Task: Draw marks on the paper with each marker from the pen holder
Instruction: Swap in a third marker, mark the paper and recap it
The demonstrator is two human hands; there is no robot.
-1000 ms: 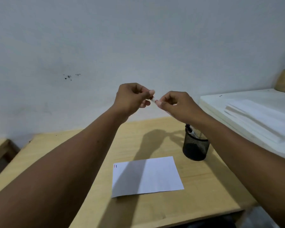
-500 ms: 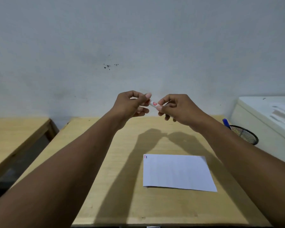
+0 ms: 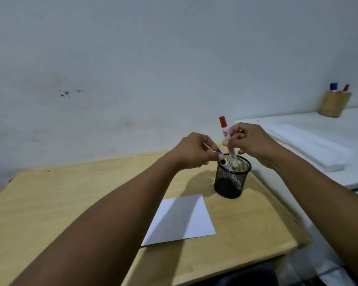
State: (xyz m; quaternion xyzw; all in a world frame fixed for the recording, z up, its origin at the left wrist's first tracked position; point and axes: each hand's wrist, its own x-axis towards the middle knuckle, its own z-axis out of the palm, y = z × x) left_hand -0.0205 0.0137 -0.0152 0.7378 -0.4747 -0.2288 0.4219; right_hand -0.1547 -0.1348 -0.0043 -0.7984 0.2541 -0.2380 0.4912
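Observation:
A black mesh pen holder (image 3: pixel 232 183) stands on the wooden table, just beyond the white paper (image 3: pixel 182 219). My right hand (image 3: pixel 251 143) holds a red-capped marker (image 3: pixel 224 132) upright, cap up, with its lower end inside the holder. At the holder's left rim, my left hand (image 3: pixel 193 151) pinches the top of a blue-capped marker (image 3: pixel 219 150). A black-capped marker (image 3: pixel 223 162) leans in the holder just below those fingers. My left forearm hides the paper's left part.
The wooden table (image 3: pixel 70 203) ends at a front edge close to me. A white cabinet (image 3: pixel 310 129) adjoins on the right, carrying a stack of white sheets (image 3: pixel 310 147) and a wooden cup (image 3: pixel 334 105) with blue and red caps. A plain wall stands behind.
Both hands were together in the air on the red marker. They have come down to the pen holder; the red marker's end is now inside it and my left hand is on the blue marker.

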